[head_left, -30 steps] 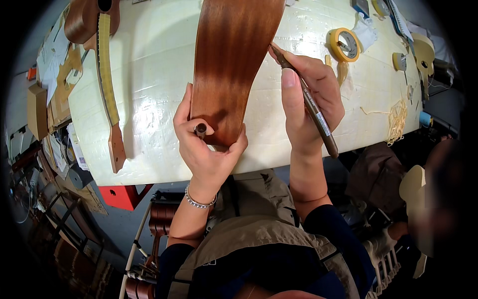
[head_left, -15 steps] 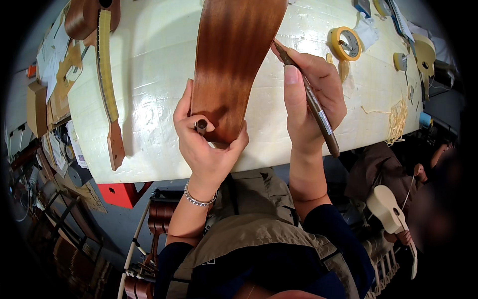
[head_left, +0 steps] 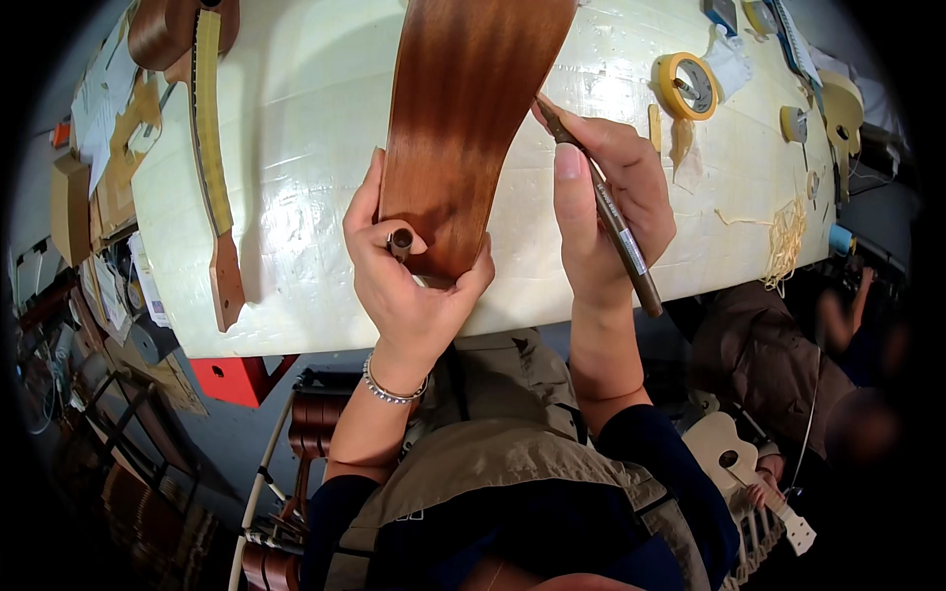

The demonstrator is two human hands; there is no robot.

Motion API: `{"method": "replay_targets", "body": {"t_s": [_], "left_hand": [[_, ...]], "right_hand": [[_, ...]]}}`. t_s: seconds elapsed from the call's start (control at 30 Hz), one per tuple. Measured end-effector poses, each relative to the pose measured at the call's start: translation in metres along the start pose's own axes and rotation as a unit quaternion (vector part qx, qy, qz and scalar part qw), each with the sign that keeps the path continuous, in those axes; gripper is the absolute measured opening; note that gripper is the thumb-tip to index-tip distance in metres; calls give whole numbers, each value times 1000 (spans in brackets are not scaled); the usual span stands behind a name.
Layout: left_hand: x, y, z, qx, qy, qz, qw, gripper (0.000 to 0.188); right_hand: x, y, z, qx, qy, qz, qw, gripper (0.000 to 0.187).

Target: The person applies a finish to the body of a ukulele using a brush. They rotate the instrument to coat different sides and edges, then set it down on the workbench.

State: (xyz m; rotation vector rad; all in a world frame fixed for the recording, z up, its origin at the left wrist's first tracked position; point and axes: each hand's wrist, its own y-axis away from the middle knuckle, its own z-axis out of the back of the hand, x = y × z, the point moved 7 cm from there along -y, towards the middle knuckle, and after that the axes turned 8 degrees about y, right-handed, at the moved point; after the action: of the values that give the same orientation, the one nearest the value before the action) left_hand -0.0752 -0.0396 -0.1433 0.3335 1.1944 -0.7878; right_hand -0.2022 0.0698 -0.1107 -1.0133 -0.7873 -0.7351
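Note:
My left hand (head_left: 414, 286) grips the near end of a curved brown wooden ukulele body (head_left: 458, 128), thumb and fingers on either side. A dark brown pen cap (head_left: 399, 243) is tucked between the fingers of that hand, its round end facing up. In my right hand (head_left: 616, 207) is a slim brown marker pen (head_left: 621, 233), held like a pencil. Its tip meets the right edge of the ukulele body, where the side curves inward. The far end of the body runs out of the top of the picture.
A ukulele (head_left: 209, 128) with yellow tape along its neck lies at left. Yellow masking tape (head_left: 688, 87) and wood shavings (head_left: 785, 241) are on the table's right side. A red box (head_left: 232, 379) sits below its left edge. Another person holds a pale ukulele (head_left: 724, 453) at right.
The pen tip has slid a little toward me along the body's edge, my right hand moving with it. My left hand keeps its hold. The other person's pale ukulele has shifted and turned.

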Motion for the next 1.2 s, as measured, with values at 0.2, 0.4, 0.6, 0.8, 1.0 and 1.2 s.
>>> {"method": "replay_targets", "body": {"t_s": [0.2,0.4,0.6,0.8,1.0,1.2], "left_hand": [[1,0,-1,-5,4,-13,1000,54],[1,0,-1,-7,8,-10,1000,54],[2,0,-1,-10,16,-20,1000,54],[2,0,-1,-11,13,-32,999,54],[3,-1,-2,-11,21,-43,999,54],[3,0,-2,-15,20,-50,998,55]], "right_hand": [[-3,3,0,-1,-20,-1,1000,19],[-7,13,-1,11,-22,-14,1000,20],[-6,12,0,13,0,5,1000,21],[-4,8,-1,4,7,13,1000,21],[-3,6,-1,3,15,20,1000,21],[-3,11,-2,15,32,22,999,22]]}}
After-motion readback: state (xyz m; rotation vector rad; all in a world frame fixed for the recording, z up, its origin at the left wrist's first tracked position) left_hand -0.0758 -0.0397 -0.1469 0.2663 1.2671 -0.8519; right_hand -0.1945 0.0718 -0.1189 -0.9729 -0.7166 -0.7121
